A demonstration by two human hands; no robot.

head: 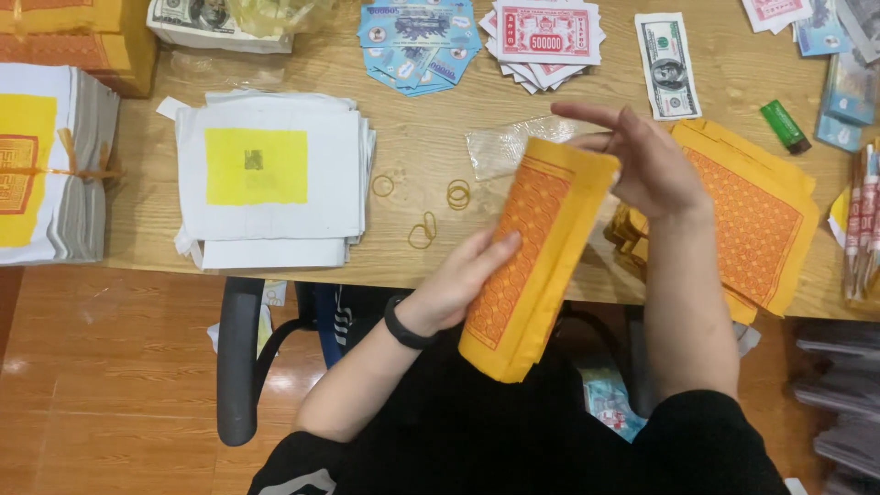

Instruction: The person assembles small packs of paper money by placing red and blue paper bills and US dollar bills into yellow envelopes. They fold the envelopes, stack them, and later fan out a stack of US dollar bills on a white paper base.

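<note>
Both hands grip folded yellow paper bundle (orange-printed).

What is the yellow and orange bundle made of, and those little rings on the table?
The yellow bundle looks like thin matte paper: it folds softly over in the left hand and right hand. The small rings look like rubber bands, thin and floppy, probably stretchy.
</note>
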